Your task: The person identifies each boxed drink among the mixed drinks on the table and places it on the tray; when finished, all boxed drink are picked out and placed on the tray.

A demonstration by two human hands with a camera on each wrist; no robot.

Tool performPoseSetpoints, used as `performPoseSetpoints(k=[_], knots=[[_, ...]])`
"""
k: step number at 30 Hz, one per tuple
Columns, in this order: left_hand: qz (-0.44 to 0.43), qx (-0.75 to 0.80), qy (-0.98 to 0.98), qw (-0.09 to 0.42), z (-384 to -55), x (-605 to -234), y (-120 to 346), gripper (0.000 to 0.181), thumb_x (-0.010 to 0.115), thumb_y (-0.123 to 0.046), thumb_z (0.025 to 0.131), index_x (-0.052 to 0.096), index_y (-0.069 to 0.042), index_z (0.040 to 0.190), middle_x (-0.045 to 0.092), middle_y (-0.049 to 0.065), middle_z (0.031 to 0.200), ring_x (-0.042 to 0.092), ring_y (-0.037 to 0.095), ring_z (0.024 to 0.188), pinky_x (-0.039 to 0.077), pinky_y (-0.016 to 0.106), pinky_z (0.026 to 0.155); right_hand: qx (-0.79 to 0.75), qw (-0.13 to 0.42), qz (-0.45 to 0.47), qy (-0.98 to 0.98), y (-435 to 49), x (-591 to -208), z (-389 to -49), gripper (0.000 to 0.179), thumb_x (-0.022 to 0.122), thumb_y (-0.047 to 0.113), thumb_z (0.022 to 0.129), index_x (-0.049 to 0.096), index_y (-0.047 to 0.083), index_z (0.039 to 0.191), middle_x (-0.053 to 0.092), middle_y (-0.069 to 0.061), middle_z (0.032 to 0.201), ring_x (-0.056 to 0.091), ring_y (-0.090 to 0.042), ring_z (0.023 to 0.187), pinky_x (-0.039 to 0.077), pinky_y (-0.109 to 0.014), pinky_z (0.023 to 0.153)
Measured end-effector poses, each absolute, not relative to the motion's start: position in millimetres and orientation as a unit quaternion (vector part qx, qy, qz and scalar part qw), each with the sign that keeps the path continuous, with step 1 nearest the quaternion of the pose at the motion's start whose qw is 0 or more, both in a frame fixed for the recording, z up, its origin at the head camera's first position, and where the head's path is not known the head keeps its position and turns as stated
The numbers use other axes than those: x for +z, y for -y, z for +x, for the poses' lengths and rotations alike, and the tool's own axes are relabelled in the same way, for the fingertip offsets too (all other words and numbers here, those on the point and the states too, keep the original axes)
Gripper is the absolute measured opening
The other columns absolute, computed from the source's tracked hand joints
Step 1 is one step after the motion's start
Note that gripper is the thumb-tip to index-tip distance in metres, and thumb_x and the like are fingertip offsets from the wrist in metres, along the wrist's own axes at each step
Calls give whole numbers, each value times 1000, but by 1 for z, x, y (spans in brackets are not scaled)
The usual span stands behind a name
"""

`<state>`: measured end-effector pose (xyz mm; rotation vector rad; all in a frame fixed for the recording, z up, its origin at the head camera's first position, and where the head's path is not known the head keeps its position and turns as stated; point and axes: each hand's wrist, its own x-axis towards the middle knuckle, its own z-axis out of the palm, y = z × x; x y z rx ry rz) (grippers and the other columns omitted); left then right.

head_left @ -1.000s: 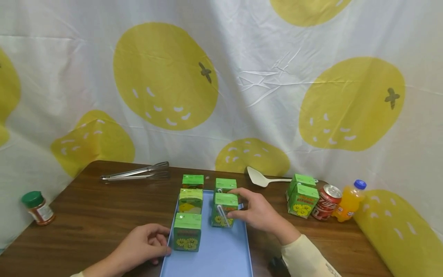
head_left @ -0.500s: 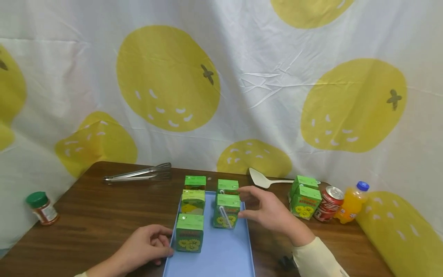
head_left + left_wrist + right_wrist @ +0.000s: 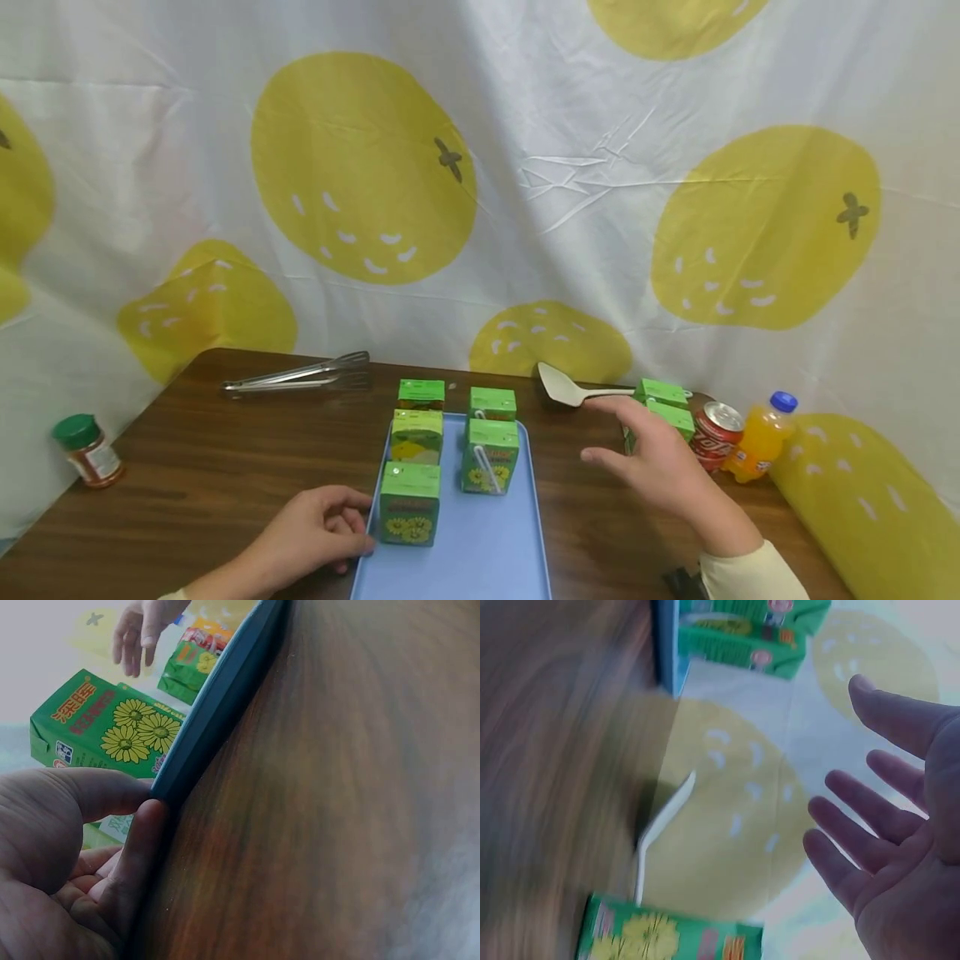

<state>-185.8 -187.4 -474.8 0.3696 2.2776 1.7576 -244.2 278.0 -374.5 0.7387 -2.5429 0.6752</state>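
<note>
My left hand (image 3: 318, 531) holds the left rim of a blue tray (image 3: 487, 550). Thumb and finger meet at that rim in the left wrist view. On the tray's left side, green and yellow drink cartons stand in a row, the nearest a chrysanthemum-pictured drink carton (image 3: 409, 521). Two more are lined up on its right side, the front drink carton (image 3: 489, 467) with a straw on its face. My right hand (image 3: 667, 462) is off the tray with fingers spread and nothing in it. It partly hides two green drink cartons (image 3: 663, 392) at the right.
A red soda can (image 3: 718, 433) and an orange drink bottle (image 3: 761, 437) stand at the right. A white spatula (image 3: 562, 385) lies at the back, metal tongs (image 3: 300, 379) at the back left. A green-capped spice jar (image 3: 88, 454) stands far left.
My right hand has left the front right carton on the tray and moved right, to the two cartons beside the can. My left hand stays at the tray's rim.
</note>
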Motion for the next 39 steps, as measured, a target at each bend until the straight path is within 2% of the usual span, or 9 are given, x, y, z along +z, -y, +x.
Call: performPoseSetpoints(k=[4, 16, 28, 39], knots=[[125, 603, -779, 122, -185, -474, 188, 53, 87, -6, 90, 67, 15, 134, 71, 7, 91, 67, 16, 68, 61, 28, 59, 222, 228, 263, 911, -295, -378, -245, 67, 101, 16, 83, 71, 16, 142, 71, -4, 144, 67, -32, 133, 52, -50, 106], [119, 600, -781, 126, -186, -474, 189, 52, 87, -6, 91, 67, 14, 135, 71, 7, 92, 67, 16, 70, 62, 30, 60, 185, 271, 250, 911, -333, -384, -250, 75, 105, 17, 76, 70, 8, 142, 62, -18, 151, 56, -47, 138, 50, -71, 105], [122, 599, -782, 124, -186, -473, 188, 52, 87, -6, 91, 67, 14, 134, 70, 6, 92, 67, 15, 69, 62, 29, 59, 139, 271, 207, 930, -354, -388, -255, 84, 106, 24, 74, 66, 5, 146, 58, -25, 145, 56, -53, 128, 50, -75, 97], [127, 600, -781, 122, -187, -475, 187, 52, 87, -6, 91, 67, 15, 134, 71, 6, 92, 67, 15, 69, 62, 29, 59, 118, 272, 189, 936, -361, -394, -259, 85, 106, 25, 73, 66, 5, 145, 55, -29, 142, 50, -58, 129, 39, -76, 102]])
